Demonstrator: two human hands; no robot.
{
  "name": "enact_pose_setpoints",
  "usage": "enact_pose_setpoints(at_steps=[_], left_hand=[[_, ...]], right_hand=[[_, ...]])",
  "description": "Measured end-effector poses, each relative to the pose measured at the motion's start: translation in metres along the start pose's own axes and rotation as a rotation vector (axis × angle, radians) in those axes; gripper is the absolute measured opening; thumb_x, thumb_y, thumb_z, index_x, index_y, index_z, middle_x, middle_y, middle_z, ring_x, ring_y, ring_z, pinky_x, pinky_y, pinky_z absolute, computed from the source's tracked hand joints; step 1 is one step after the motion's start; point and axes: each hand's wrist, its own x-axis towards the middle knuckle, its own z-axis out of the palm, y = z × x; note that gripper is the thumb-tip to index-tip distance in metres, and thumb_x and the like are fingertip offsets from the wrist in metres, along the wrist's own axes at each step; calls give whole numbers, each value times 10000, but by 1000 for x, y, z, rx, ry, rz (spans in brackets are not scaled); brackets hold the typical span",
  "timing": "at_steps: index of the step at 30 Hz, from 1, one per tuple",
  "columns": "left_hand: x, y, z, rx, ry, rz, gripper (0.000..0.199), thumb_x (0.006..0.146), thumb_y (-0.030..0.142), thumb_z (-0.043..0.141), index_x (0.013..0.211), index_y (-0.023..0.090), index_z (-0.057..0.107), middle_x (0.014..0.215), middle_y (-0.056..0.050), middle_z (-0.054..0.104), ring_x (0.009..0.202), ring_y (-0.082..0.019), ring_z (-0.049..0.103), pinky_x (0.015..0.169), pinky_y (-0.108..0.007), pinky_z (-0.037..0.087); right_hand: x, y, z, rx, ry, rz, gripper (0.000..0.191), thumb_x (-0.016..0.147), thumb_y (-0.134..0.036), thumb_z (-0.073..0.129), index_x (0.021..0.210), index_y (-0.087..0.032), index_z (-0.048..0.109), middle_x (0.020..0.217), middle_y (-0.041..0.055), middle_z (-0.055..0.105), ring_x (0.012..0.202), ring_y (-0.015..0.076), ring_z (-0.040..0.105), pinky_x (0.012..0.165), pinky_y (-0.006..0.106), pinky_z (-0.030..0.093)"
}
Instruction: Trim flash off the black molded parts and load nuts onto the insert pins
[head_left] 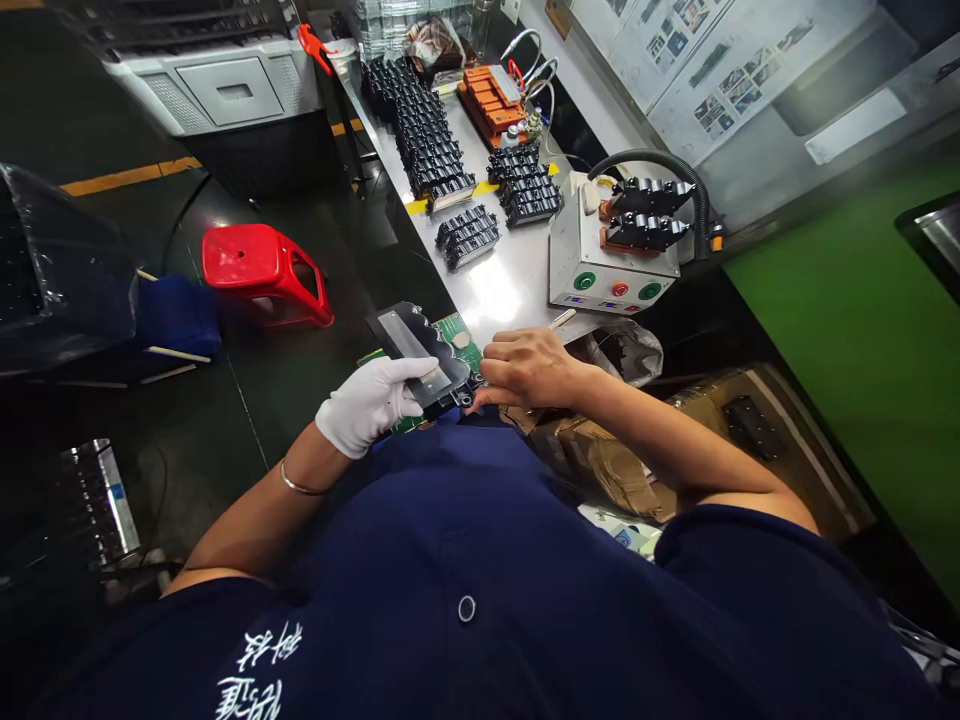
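My left hand [367, 405], in a white glove, grips a black plastic part [401, 335] with a scalloped edge and a flat grey strip along one face. The thumb lies across that strip. At the near end of the part, beside small ring-shaped features, my bare right hand [531, 368] is closed with its fingertips pinched; what they hold, if anything, is hidden. Below the part, a green circuit board [466, 350] shows, with a small pale lump on it.
Rows of black ribbed parts [420, 130] stand on the metal table [487, 285]. An orange fixture [495, 100] sits farther back. At right is a white control box [600, 255] with buttons. A red stool [255, 265] stands left; a cardboard box [787, 450] lies at right.
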Motion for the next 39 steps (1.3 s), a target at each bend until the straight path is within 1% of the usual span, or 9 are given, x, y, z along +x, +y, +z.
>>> enact_pose_setpoints(at_steps=[3, 10, 20, 24, 27, 30, 34, 36, 39], left_hand=[[2, -1, -5, -5, -30, -1, 178, 887, 86, 534, 876, 46, 707, 754, -115, 745, 607, -193, 724, 522, -258, 615], [8, -2, -13, -10, -79, -34, 180, 889, 93, 550, 959, 17, 698, 778, -113, 752, 504, -146, 681, 400, -193, 542], [6, -2, -7, -100, -83, -42, 257, 909, 84, 514, 1111, 6, 652, 882, -129, 761, 685, -180, 738, 628, -266, 630], [1, -2, 0, -145, -80, -37, 237, 929, 87, 462, 1041, 28, 663, 810, -106, 754, 743, -179, 742, 700, -276, 632], [-4, 0, -1, -50, -96, -11, 252, 955, 173, 442, 967, 73, 673, 735, -76, 730, 574, -138, 685, 529, -227, 579], [-11, -1, -5, 283, -88, 269, 264, 926, 329, 541, 930, 115, 695, 733, -58, 717, 450, -94, 571, 398, -191, 449], [-14, -10, -6, 626, 81, 780, 210, 705, 330, 791, 832, 177, 725, 914, -42, 722, 838, -164, 638, 751, -250, 528], [-11, -15, -6, 719, 198, 878, 214, 709, 374, 767, 787, 185, 705, 862, -23, 702, 836, -172, 613, 772, -272, 509], [-9, -17, -7, 683, 298, 836, 307, 789, 487, 661, 769, 181, 656, 697, 12, 633, 650, -133, 549, 630, -253, 473]], right_hand=[[-1, 0, 2, 10, 26, 6, 627, 956, -653, 281, 610, -182, 509, 575, -9, 448, 576, 125, 352, 543, 288, 196], [0, -2, 1, 56, -69, 67, 665, 944, -684, 239, 592, -183, 497, 578, -5, 444, 567, 122, 355, 534, 290, 189], [-7, -4, 2, 74, 36, 103, 606, 936, -651, 380, 590, -178, 531, 542, -10, 488, 543, 104, 444, 493, 280, 219], [-7, -9, 1, 151, 171, 106, 486, 904, -633, 494, 957, -186, 677, 888, 43, 704, 772, 118, 645, 581, 226, 428], [-5, -13, 1, 229, 188, 73, 419, 929, -532, 541, 1203, -228, 628, 1135, 54, 713, 983, 133, 684, 708, 219, 520], [-3, -15, 4, 314, 267, 245, 496, 858, -527, 648, 1231, -201, 627, 1099, 71, 731, 957, 152, 697, 746, 234, 548], [3, -22, 15, 453, 354, 539, 549, 779, -537, 725, 1184, -171, 665, 951, 72, 744, 834, 163, 683, 751, 271, 555], [7, -27, 22, 534, 383, 607, 540, 772, -549, 724, 1143, -160, 680, 914, 68, 739, 792, 155, 670, 713, 268, 550], [9, -32, 25, 706, 364, 593, 472, 824, -548, 663, 1075, -149, 691, 862, 49, 733, 718, 125, 649, 643, 245, 527]])
